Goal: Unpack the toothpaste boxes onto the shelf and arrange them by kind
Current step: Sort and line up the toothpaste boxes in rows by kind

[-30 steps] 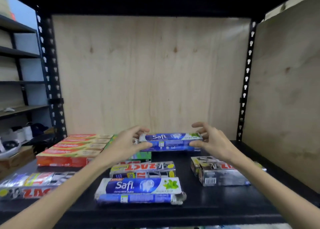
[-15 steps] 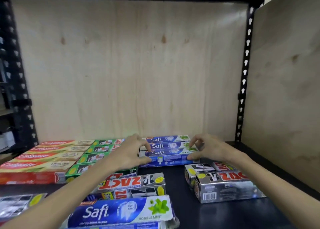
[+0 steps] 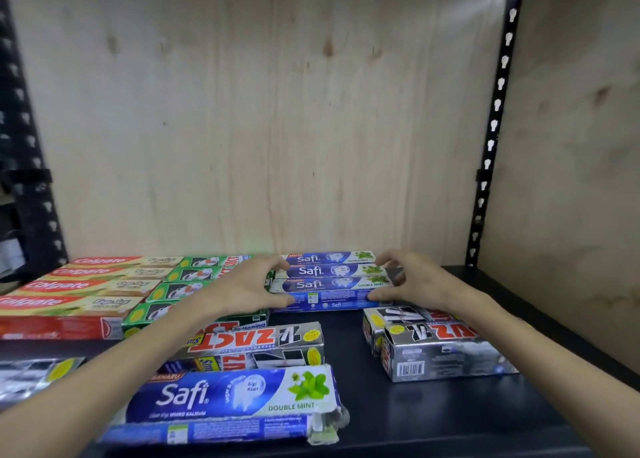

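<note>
Three blue Safi boxes lie side by side at the back middle of the black shelf [image 3: 433,423]. The nearest one, the front Safi box [image 3: 330,293], is held at both ends: my left hand [image 3: 254,286] grips its left end and my right hand [image 3: 407,281] its right end, thumbs on its front face. Left of them lie a row of green boxes [image 3: 180,289] and a row of red Colgate boxes [image 3: 79,293]. Another Safi box [image 3: 235,397] with a torn end lies at the front.
Silver Zact boxes [image 3: 263,345] lie upside down between the rows and the front Safi box. More silver Zact boxes [image 3: 436,343] sit at the right and one [image 3: 31,376] at the left edge. Plywood panels close the back and right. Black slotted posts [image 3: 491,138] stand at the corners.
Both hands carried the Safi box back and down, setting it on the shelf in front of two other Safi boxes. The camera has moved closer and lower.
</note>
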Available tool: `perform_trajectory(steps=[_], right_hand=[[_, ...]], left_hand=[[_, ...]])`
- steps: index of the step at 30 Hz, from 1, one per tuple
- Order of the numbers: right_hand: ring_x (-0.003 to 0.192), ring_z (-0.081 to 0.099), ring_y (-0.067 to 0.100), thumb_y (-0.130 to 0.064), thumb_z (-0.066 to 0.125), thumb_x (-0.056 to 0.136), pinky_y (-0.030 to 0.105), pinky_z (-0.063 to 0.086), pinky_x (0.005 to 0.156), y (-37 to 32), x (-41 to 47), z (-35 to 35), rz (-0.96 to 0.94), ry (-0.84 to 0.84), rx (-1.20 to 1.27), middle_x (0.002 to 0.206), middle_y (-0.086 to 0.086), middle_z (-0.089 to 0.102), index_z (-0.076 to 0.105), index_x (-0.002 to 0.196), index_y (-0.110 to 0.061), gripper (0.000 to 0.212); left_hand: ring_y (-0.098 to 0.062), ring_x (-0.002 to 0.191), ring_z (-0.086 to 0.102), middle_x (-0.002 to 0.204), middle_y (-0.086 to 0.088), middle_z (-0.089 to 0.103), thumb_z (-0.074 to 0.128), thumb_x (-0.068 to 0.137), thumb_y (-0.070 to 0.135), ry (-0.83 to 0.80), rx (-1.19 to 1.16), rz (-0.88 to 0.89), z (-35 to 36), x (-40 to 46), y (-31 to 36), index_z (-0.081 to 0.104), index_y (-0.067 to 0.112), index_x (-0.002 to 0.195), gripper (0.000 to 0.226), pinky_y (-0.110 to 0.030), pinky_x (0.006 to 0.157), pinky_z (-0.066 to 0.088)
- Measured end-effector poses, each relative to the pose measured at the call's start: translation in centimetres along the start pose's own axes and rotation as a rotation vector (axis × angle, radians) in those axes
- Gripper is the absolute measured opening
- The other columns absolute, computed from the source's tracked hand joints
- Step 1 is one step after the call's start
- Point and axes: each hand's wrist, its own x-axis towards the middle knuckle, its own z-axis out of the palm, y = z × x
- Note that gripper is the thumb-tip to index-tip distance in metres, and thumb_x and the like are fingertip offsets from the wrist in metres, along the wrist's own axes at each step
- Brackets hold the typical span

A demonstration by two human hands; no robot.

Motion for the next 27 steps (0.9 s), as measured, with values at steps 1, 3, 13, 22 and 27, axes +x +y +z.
perform_trajectory(steps=[1,3,13,22,27], right_hand=[[0.099,0.059,0.007,-0.063,0.080,0.068,0.025,0.048,0.079,-0.2,-0.3,-0.1,-0.009,0.019,-0.014,0.121,-0.004,0.058,0.056,0.127,-0.031,0.071],[0.107,0.055,0.010,-0.065,0.075,0.073,0.026,0.044,0.084,-1.1,-1.0,-0.3,-0.048,0.079,-0.023,0.125,-0.005,0.057,0.057,0.127,-0.031,0.066],[0.110,0.059,-0.003,-0.057,0.068,0.085,0.028,0.046,0.100,-6.4,-8.3,1.8,-0.199,0.161,0.120,0.110,-0.022,0.067,0.067,0.114,-0.034,0.037],[0.116,0.048,-0.010,-0.077,0.056,0.080,0.026,0.029,0.110,-9.7,-13.4,3.4,-0.307,0.102,0.030,0.120,-0.029,0.062,0.062,0.123,-0.041,0.056],[0.113,0.040,-0.009,-0.092,0.053,0.066,0.030,0.014,0.115,-10.8,-14.9,4.9,-0.336,0.139,-0.046,0.111,-0.027,0.058,0.044,0.135,-0.045,0.084]], left_hand=[[-0.008,0.128,0.050,0.143,0.009,0.053,0.078,0.082,0.046,0.001,-0.018,-0.006,-0.3,-0.2,0.1,0.052,0.030,0.135,0.061,-0.026,0.104,0.041],[-0.006,0.129,0.050,0.142,0.010,0.054,0.078,0.080,0.049,0.022,-0.051,-0.013,-0.8,-1.0,0.3,0.054,0.030,0.133,0.062,-0.024,0.105,0.039],[0.007,0.115,0.053,0.124,0.021,0.062,0.064,0.091,0.049,0.208,-0.097,0.071,-2.4,-8.9,0.4,0.064,0.029,0.124,0.038,-0.019,0.101,0.039],[0.011,0.116,0.053,0.118,0.028,0.064,0.060,0.094,0.047,0.239,-0.061,0.189,-3.2,-15.7,-0.3,0.068,0.037,0.116,0.025,-0.009,0.096,0.038],[0.016,0.126,0.043,0.135,0.030,0.055,0.044,0.102,0.047,0.069,0.030,0.239,-3.5,-17.5,-1.7,0.060,0.043,0.133,0.035,-0.007,0.101,0.033]])
